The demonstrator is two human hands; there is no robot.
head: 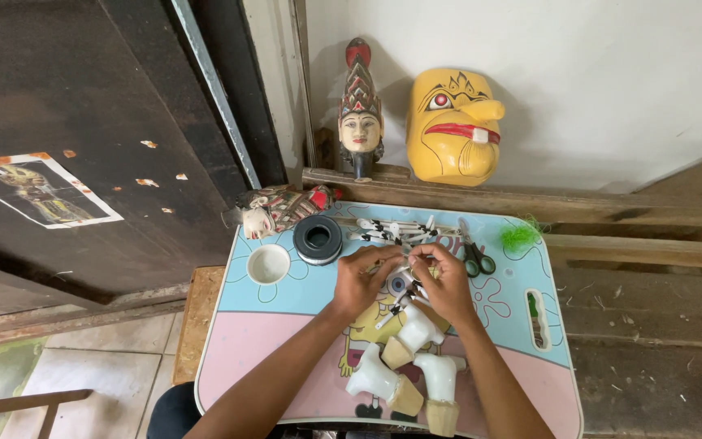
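At the bottom centre of the frame three white carved pieces with tan wooden ends [406, 364] lie on the small table [286, 325], whose top is pink toward the lower edge and light blue toward the upper one, with a yellow cartoon figure printed in the middle. Just above them, at the centre, the left hand [361, 280] and the right hand [447, 280] meet, fingertips pinched together over a small white-and-black stick [397, 268]; both hands are curled nearly closed on it, though the part inside the fingers is hidden, so I cannot tell its full length or which end leads, and its long axis seems to run roughly left to right. More such sticks poke out below the hands, slanting toward the lower left. Beyond the hands, a heap of the same white sticks with black tips [396, 230] lies across the blue band, mostly left to right. To its left stand a black spool [317, 238] and a white round cup [268, 263]; to its right lie green-handled scissors [474, 254], blades pointing to the top of the frame, and a tuft of green fibre [518, 236]. A painted puppet head [279, 210] lies on its side at the table's upper left corner. Farthest off, on the wooden ledge, an upright puppet head with a tall red crown [359, 110] stands beside a yellow mask [453, 126]. On the dark door at the left is a slanted rectangular paper picture [38, 191].
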